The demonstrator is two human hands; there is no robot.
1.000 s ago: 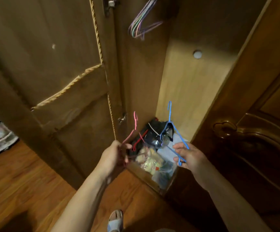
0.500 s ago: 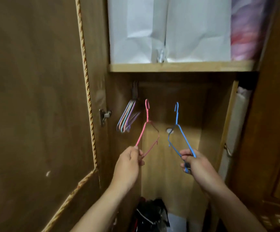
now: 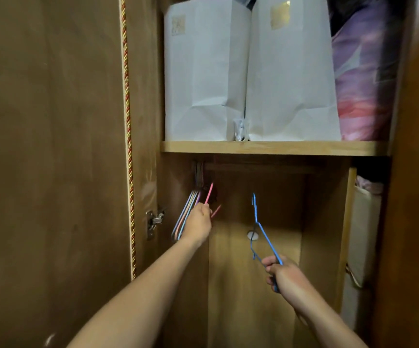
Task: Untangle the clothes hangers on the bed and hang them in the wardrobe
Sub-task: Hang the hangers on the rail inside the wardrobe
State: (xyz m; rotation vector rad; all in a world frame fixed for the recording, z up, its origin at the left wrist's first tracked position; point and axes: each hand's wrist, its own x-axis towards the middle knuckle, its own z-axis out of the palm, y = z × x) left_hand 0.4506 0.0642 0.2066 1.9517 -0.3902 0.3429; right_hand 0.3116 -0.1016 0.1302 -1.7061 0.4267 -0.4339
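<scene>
Two bare hands reach into an open wooden wardrobe point(image 3: 261, 259), each closed around a wire clothes hanger. At far reach, the left hand point(image 3: 198, 223) has its fingers curled around a pink hanger point(image 3: 209, 193), whose visible wire rises from the knuckles toward the dark rail point(image 3: 258, 168) running under the shelf point(image 3: 273, 148); the hook end is lost in shadow, so whether it sits on the rail cannot be told. Just left of that hand, and partly behind it, a bunch of pastel hangers point(image 3: 185, 217) hangs from the rail's left end, their lower wires fanning down past the wrist. Lower and nearer the camera, the right hand point(image 3: 285, 275) pinches a blue hanger point(image 3: 259, 229) by its lower corner, thumb and fingers clamped on the wire; the hanger stands upright above the fist, its hook well below the rail and apart from it. Behind the blue hanger, a small round white fitting point(image 3: 253, 236) shows on the back panel. Above both hands, the shelf carries two white paper bags point(image 3: 248, 71) side by side, with a purple and pink bundle point(image 3: 364, 79) to their right. Left of the left hand, a metal hinge point(image 3: 154, 221) fixes the open door point(image 3: 52, 146), which is trimmed with a red and gold cord point(image 3: 127, 121). Right of the right hand, a pale fabric box point(image 3: 365, 234) sits in the neighbouring compartment.
</scene>
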